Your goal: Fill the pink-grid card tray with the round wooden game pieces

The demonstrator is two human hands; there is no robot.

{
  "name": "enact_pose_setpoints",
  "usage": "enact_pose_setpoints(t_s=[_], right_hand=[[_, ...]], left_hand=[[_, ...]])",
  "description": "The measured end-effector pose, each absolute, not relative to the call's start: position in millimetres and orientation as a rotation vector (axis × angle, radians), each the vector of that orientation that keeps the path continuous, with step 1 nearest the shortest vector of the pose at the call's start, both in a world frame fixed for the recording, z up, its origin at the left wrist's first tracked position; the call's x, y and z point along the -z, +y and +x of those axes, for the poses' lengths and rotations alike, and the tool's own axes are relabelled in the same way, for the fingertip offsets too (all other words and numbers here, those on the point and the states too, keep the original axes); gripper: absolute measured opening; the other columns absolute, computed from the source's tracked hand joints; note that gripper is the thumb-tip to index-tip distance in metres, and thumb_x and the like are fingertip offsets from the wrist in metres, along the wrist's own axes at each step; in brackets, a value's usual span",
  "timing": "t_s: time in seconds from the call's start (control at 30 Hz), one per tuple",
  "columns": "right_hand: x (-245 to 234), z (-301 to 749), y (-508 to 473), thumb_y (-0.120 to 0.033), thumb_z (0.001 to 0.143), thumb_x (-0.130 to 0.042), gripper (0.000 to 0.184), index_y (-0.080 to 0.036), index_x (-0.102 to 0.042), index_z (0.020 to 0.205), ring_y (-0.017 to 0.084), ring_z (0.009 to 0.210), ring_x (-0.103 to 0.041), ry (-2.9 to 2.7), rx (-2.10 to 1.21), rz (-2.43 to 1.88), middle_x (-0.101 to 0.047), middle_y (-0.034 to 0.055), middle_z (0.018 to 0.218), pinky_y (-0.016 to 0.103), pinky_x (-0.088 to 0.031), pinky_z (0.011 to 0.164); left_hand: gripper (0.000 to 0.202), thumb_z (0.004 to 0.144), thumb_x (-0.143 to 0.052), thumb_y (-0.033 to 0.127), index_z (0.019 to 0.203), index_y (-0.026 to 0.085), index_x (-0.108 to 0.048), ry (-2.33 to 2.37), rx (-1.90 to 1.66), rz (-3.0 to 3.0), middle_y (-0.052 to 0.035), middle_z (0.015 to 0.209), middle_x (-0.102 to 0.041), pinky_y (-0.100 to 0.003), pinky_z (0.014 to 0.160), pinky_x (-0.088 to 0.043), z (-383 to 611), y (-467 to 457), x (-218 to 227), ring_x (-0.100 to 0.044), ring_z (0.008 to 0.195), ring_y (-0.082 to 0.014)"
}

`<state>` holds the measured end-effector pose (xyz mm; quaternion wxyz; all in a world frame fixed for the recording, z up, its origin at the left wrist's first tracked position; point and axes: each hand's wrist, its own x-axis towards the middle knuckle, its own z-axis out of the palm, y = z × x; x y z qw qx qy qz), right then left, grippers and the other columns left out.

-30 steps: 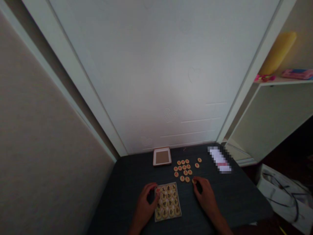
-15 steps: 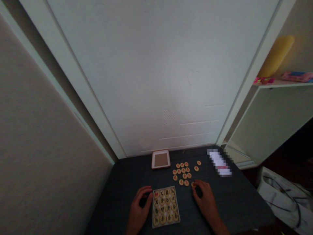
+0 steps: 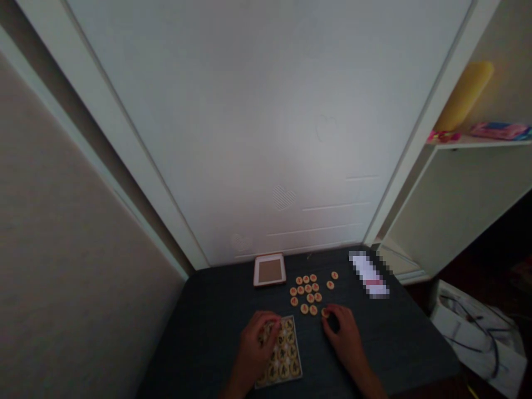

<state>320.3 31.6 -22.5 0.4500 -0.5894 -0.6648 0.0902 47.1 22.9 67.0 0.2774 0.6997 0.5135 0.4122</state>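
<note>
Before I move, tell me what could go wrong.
Your left hand covers part of the tray of discs, so you might nudge a hidden piece without seeing it. The disc at your right hand could slip or skid into the loose red-marked discs close by.

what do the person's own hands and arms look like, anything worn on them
The left hand and right hand are both bare, with no gloves. The forearms, cut off by the picture's lower edge, show no sleeve, watch or bracelet. The view is too dim and small to rule out thin rings or fine markings.
</note>
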Motion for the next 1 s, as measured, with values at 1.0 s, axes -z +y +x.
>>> enact_pose_setpoints(t_s=[1.0], right_hand=[[-37.5, 304.4, 15.6, -0.03, 0.093, -0.061, 0.021, -0.025, -0.067, 0.112, 0.021, 0.09, -0.071, -1.667, -0.559, -1.269, -0.074, 0.0056, 0.104, 0.03, -0.058, 0.08]], left_hand=[[0.021, 0.092, -0.06, 0.04, 0.098, 0.024, -0.071, 1.289, -0.983, 1.617, -0.0027, 0.096, -0.079, -0.029, 0.08, -0.055, 108.6, 24.1, -82.8, -0.073, 0.087, -0.0198]])
